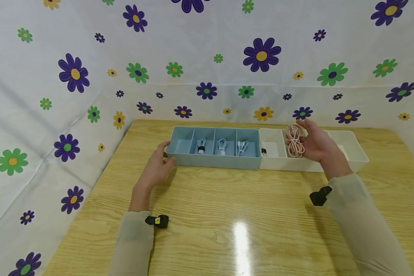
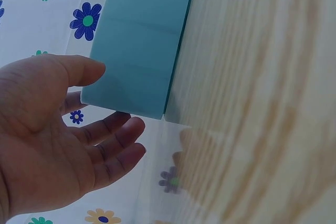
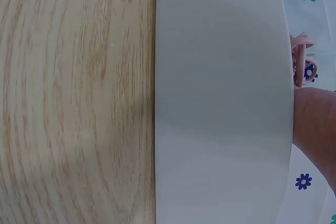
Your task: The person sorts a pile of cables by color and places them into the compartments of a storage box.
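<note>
At the left end of a blue divided storage box (image 1: 214,161), my left hand (image 1: 154,165) grips the front corner. Its thumb (image 2: 86,70) lies against the front wall near the rim, and the other fingers bend round the end wall. My right hand (image 1: 318,143) holds a coiled pink cable (image 1: 295,141) over a compartment of the white divided box (image 1: 286,164). In the right wrist view the white front wall (image 3: 223,98) hides most of this hand; a few pink cable loops (image 3: 300,59) show above the rim.
Bundled light cables sit in the blue box: one with a black tie (image 1: 201,145), another in the middle (image 1: 222,146), a third (image 1: 242,148) at the right. A white cable with a black tie (image 1: 264,152) lies in the white box. Flowered cloth (image 1: 227,69) hangs behind the wooden table (image 1: 207,199).
</note>
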The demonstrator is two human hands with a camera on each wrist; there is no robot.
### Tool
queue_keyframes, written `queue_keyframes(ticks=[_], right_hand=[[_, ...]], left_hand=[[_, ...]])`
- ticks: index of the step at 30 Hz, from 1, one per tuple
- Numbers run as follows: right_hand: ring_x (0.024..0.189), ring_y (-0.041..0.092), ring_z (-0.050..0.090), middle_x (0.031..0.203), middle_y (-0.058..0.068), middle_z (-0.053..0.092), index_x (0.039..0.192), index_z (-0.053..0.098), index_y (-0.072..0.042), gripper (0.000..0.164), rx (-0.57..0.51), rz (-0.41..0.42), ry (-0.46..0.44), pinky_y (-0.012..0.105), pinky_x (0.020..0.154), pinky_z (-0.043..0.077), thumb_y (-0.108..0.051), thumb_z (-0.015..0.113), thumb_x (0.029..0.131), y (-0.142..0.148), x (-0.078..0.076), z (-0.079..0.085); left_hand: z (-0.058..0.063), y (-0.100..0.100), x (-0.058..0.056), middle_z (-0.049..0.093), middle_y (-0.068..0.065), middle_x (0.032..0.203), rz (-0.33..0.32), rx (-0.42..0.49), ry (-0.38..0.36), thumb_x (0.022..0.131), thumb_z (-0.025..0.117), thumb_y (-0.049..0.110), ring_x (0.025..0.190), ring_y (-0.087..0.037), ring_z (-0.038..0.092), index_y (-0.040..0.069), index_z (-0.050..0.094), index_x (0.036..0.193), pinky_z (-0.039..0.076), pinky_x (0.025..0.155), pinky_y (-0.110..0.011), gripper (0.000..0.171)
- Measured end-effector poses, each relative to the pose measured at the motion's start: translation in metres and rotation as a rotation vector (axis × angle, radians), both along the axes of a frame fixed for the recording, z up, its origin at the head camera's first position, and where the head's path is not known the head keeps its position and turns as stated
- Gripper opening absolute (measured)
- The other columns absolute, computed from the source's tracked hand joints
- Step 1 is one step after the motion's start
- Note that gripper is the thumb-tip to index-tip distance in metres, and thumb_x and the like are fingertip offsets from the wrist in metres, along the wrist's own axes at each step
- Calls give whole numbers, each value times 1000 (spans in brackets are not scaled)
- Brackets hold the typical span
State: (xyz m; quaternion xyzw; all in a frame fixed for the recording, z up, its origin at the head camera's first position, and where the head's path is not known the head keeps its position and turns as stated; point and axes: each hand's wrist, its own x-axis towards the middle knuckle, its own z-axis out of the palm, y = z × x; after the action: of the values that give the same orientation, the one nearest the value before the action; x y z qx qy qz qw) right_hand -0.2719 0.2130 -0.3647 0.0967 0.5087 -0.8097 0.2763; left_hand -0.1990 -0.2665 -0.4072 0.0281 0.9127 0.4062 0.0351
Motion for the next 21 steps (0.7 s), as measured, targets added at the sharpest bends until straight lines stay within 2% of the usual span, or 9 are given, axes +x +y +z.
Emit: queue_keyframes(ticks=[2, 4, 16, 21], right_hand=[[103, 28, 62, 161, 6, 4, 160, 2, -36, 71, 26, 0, 2, 41, 89, 54, -60, 34, 101, -2, -1, -1], [104, 28, 61, 163, 6, 1, 160, 2, -36, 71, 40, 4, 3, 41, 88, 55, -61, 32, 101, -3, -3, -2], [120, 23, 43, 164, 4, 3, 160, 7, -37, 69, 55, -28, -29, 33, 88, 54, -63, 30, 101, -7, -6, -5], [136, 24, 31, 164, 5, 2, 160, 8, -36, 68, 72, -26, -26, 36, 102, 47, -63, 29, 101, -10, -7, -6]], left_hand=[[0, 0, 0, 39, -29, 140, 0, 3, -1, 104, 48, 21, 115, -43, 53, 8, 17, 158, 48, 92, -52, 63], [-1, -1, 0, 39, -29, 139, 0, 5, 2, 104, 48, 20, 115, -43, 54, 8, 17, 158, 48, 92, -52, 63], [0, 0, 0, 42, -28, 136, 7, -5, -4, 103, 49, 21, 111, -41, 55, 10, 18, 158, 48, 90, -51, 63], [0, 0, 0, 43, -28, 136, 12, -8, -3, 103, 49, 21, 111, -41, 55, 9, 18, 158, 49, 90, -51, 64]])
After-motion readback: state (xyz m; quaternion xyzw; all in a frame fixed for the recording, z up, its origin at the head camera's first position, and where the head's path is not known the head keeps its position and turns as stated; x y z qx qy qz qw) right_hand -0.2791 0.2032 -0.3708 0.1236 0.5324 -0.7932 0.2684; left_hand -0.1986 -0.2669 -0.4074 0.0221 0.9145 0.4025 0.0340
